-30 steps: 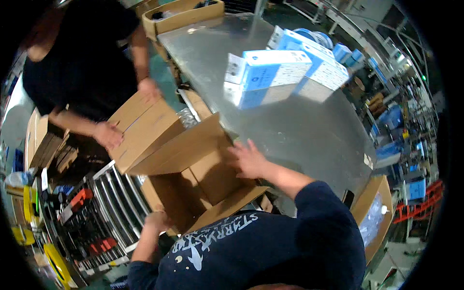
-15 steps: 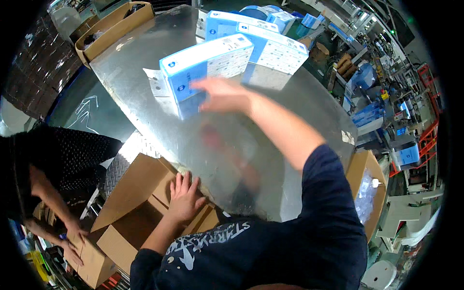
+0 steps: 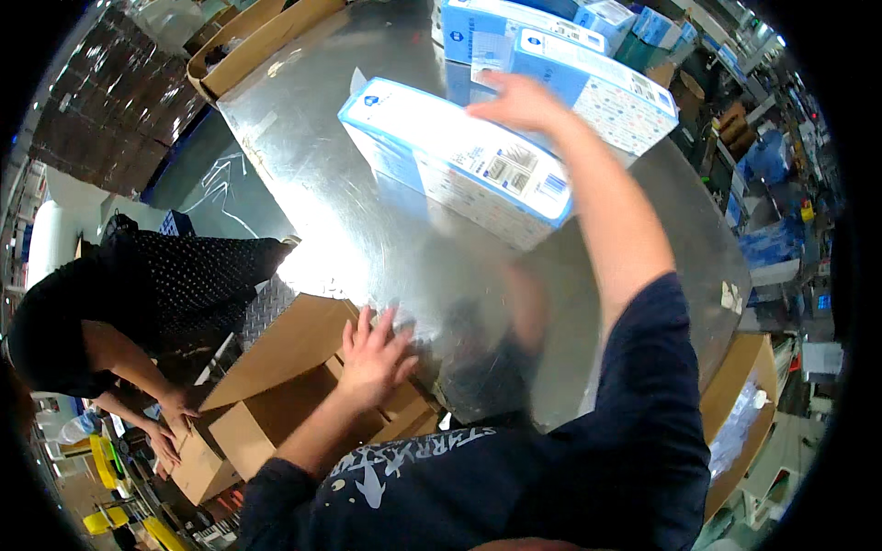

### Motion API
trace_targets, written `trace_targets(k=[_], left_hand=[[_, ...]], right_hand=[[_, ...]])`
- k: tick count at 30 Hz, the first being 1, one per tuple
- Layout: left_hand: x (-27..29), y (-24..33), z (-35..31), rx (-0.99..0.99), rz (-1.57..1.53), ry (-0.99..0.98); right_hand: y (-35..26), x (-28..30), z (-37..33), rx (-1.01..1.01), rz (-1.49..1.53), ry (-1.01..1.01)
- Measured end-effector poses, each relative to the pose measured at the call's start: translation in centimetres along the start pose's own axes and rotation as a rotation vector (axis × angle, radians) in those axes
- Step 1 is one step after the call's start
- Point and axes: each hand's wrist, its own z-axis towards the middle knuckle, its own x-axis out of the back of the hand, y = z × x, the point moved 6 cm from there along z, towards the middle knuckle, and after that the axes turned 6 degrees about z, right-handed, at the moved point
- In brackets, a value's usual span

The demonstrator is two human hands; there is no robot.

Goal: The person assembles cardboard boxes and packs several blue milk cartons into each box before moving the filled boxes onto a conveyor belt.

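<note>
My right hand (image 3: 525, 103) is at the far long edge of a blue-and-white carton (image 3: 459, 151) standing on the metal table. Its fingers are apart and stretched leftward, with the thumb side close to the carton's top edge; I cannot tell whether it touches. Just behind it stand two similar cartons, a nearer one (image 3: 606, 83) and a farther one (image 3: 524, 23). My left hand (image 3: 375, 360) lies with fingers spread at the table's near edge, over an open brown cardboard box (image 3: 276, 418).
The metal table (image 3: 303, 184) is shiny. A co-worker's hands (image 3: 170, 427) handle a brown box (image 3: 197, 468) at lower left. A brown box with clear plastic (image 3: 740, 422) stands at right, and a long brown tray (image 3: 266, 46) at far left. Machinery and blue boxes line the far right.
The nearest blue-and-white carton has turned, its long side now facing me, and shifted right. My right hand has moved right and away. The whole view has shifted; my left hand stays at the box.
</note>
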Motion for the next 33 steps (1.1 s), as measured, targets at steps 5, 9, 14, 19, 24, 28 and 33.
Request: trace_targets(k=[5,9,14,19,24,28,33], left_hand=[[-0.4,0.8,6.5,-0.078,-0.093,0.032],[-0.4,1.2,7.2,-0.051,0.037,0.034],[-0.2,1.4,7.1,-0.050,0.066,0.063],[-0.6,1.4,7.0,-0.046,0.069,0.096],[-1.0,1.5,7.4,-0.056,0.037,0.008],[-1.1,1.4,7.2,-0.032,0.060,0.011],[-2.3,-4.0,9.7,0.119,-0.771,-0.087]], right_hand=[[13.2,10.0,-2.1,-0.451,-0.705,0.208],[11.8,5.7,1.6,-0.152,-0.664,0.307],[5.0,2.8,0.6,0.080,-0.696,0.270],[3.5,3.2,2.2,-0.046,-0.407,0.194],[10.3,3.0,7.5,-0.134,-0.629,0.381],[5.7,1.6,6.1,-0.129,-0.482,0.162],[4.7,1.9,-0.4,-0.040,-0.409,0.056]])
